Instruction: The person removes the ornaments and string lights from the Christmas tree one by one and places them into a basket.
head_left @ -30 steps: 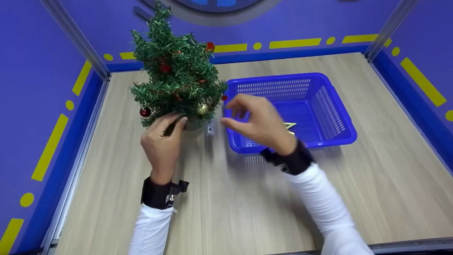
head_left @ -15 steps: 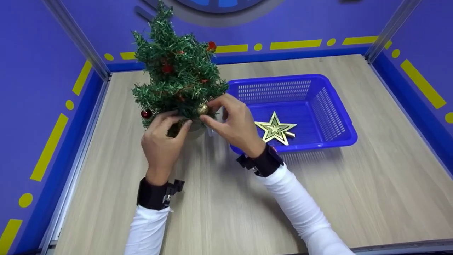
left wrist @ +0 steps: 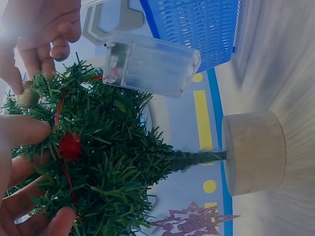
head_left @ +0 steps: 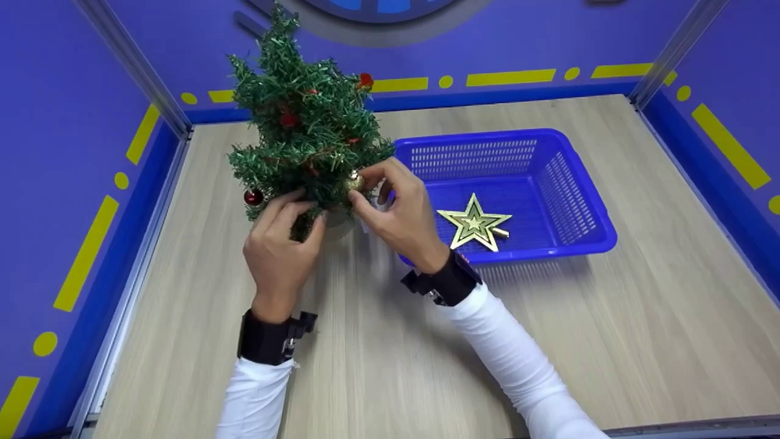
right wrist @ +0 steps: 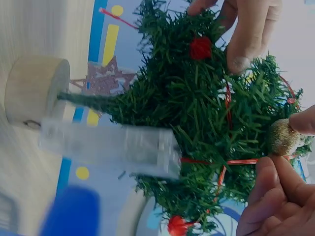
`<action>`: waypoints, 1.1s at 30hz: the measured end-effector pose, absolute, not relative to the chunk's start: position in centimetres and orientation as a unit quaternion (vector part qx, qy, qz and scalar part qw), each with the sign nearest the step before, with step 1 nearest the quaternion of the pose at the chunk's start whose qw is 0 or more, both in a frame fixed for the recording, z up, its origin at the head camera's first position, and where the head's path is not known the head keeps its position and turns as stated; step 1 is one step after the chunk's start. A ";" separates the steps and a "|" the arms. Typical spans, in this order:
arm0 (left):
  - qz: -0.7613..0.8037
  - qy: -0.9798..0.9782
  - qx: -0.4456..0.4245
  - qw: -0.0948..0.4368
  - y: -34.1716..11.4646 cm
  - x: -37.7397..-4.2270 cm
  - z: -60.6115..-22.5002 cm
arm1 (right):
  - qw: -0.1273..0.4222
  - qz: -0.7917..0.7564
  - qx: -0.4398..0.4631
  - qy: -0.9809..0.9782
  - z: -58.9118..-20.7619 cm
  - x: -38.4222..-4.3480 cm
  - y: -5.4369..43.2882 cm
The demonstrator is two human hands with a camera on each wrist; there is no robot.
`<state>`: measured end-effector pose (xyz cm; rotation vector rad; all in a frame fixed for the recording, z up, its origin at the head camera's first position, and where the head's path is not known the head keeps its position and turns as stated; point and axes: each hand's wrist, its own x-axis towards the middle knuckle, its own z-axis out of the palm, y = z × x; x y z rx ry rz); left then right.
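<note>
A small green Christmas tree (head_left: 308,122) stands at the table's left on a round wooden base (left wrist: 253,153). At its lower right, my right hand (head_left: 396,210) pinches a gold ball ornament (right wrist: 284,138) between thumb and finger against the branches. My left hand (head_left: 280,247) holds the lower front branches, its thumb and curled fingers apart around the foliage; some fingertips are hidden in the needles. A dark red ball (head_left: 253,197) hangs just left of that hand. Red wire with red pompoms (left wrist: 70,146) winds through the tree. A clear battery box (left wrist: 152,64) hangs from the wire.
Right of the tree is a blue plastic basket (head_left: 600,235) with a gold star topper (head_left: 474,223) inside. A pinkish glitter snowflake ornament (left wrist: 192,221) hangs low on the tree. Blue walls enclose the wood-grain table (head_left: 579,341).
My right hand has come left from over the basket to the gold ball and pinches it, uncovering the star. My left thumb has spread slightly from its fingers.
</note>
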<state>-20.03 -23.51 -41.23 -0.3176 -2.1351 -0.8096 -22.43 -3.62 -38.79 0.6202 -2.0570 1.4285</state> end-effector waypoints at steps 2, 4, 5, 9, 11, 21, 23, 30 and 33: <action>-0.324 -0.844 -0.128 0.408 -23.5 -20.0 -41.4 | 0.279 0.537 0.229 -0.762 -38.8 -22.4 -3.5; -0.322 -0.843 -0.131 0.411 -23.5 -20.0 -41.5 | 0.278 0.540 0.228 -0.761 -38.8 -22.3 -3.4; -0.322 -0.842 -0.133 0.413 -23.5 -20.1 -41.6 | 0.278 0.539 0.228 -0.762 -38.7 -22.3 -3.3; -0.336 -0.828 -0.141 0.427 -23.5 -20.1 -42.1 | 0.276 0.537 0.231 -0.763 -38.7 -22.1 -3.3; -0.350 -0.818 -0.142 0.434 -23.5 -20.1 -42.4 | 0.276 0.537 0.234 -0.762 -38.7 -22.0 -3.2; -0.358 -0.800 -0.143 0.460 -23.5 -20.1 -43.0 | 0.287 0.564 0.233 -0.738 -38.1 -21.9 -2.7; -0.362 -0.788 -0.146 0.476 -23.7 -20.1 -43.0 | 0.293 0.567 0.231 -0.734 -37.8 -21.8 -2.5; -0.374 -0.756 -0.096 0.528 -25.7 -20.7 -43.4 | 0.300 0.582 0.224 -0.722 -37.1 -21.5 -1.8; -0.390 -0.756 -0.070 0.522 -26.6 -21.0 -44.3 | 0.301 0.584 0.215 -0.723 -36.8 -21.6 -1.2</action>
